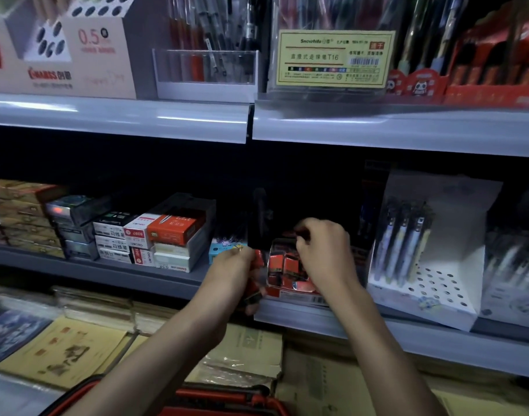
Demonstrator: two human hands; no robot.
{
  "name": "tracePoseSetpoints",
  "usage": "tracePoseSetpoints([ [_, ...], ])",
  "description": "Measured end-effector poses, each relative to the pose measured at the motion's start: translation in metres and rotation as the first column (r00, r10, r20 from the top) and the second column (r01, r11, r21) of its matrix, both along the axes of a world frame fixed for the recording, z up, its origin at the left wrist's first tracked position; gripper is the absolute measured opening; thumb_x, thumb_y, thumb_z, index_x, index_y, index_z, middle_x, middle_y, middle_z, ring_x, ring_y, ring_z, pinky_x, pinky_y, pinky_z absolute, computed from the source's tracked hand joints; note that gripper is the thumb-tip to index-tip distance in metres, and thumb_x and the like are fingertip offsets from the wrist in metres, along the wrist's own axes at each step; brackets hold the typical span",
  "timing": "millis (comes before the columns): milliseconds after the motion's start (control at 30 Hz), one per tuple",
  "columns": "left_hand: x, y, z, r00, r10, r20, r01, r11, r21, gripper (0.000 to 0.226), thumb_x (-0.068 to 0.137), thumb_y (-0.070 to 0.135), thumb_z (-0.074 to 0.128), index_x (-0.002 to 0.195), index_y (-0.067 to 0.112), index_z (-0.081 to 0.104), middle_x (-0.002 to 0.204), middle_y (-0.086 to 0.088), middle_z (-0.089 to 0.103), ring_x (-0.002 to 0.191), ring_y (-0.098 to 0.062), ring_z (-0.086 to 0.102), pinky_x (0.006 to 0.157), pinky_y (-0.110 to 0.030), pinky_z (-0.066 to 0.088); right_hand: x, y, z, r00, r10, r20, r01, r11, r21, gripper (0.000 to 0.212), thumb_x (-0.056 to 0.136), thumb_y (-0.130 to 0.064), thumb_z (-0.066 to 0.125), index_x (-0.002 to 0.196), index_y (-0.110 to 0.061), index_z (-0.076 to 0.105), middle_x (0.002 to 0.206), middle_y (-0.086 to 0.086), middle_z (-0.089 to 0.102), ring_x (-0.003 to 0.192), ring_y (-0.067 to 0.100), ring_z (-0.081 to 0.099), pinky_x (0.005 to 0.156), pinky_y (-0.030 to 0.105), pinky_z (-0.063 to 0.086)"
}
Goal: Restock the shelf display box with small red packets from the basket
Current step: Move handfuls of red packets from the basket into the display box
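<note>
This is a shop: long grey shelves (116, 115) hold boxes of pens (422, 256), a yellow price label (332, 58) and notebooks (62, 349).

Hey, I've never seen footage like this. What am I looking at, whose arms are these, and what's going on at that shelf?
There is no machine here. This is one picture from a camera worn on a person's head, looking forward and down, so the two bare arms are the wearer's own. They reach to a shop shelf of stationery. The left hand grips a few small red packets. The right hand is over the display box, which has more of them inside; that hand's fingers are curled, but it is too dark to tell whether they pinch one. Stacked boxes stand left of the display box, a white pen stand right of it. The red rim at the bottom is the basket.
</note>
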State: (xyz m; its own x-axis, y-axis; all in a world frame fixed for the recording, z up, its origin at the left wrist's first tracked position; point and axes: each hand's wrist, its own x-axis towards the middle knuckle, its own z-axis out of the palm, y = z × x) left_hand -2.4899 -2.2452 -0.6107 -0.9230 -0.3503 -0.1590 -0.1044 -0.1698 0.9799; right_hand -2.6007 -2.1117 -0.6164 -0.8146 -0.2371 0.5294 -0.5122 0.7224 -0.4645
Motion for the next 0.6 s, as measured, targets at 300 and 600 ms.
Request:
tracePoseSetpoints([
  [300, 0.007, -0.011, -0.007, 0.992, -0.008, -0.125, -0.002, 0.997, -0.079, 0.026, 0.097, 0.021, 0.07, 0.108, 0.0, 0.06, 0.094, -0.023, 0.076, 0.049, -0.014, 0.049, 0.038, -0.023, 0.035, 0.024, 0.009, 0.003, 0.958, 0.214, 0.192, -0.167, 0.957, -0.235, 0.021, 0.1, -0.02, 0.061, 0.11, -0.028, 0.077, 0.101, -0.012, 0.076, 0.091, 0.0, 0.068, 0.078, 0.011, 0.051],
  [600, -0.014, 0.016, -0.007, 0.995, -0.096, -0.031, 0.1, 0.981, 0.165, 0.033, 0.092, -0.007, 0.04, 0.095, 0.0, 0.072, 0.08, -0.015, 0.07, 0.066, -0.019, 0.06, 0.067, -0.032, 0.051, 0.032, 0.047, 0.012, 0.958, 0.134, 0.255, -0.01, 0.899, -0.437, 0.006, 0.087, -0.016, 0.08, 0.09, -0.021, 0.079, 0.071, -0.003, 0.077, 0.066, 0.002, 0.072, 0.062, 0.015, 0.055],
])
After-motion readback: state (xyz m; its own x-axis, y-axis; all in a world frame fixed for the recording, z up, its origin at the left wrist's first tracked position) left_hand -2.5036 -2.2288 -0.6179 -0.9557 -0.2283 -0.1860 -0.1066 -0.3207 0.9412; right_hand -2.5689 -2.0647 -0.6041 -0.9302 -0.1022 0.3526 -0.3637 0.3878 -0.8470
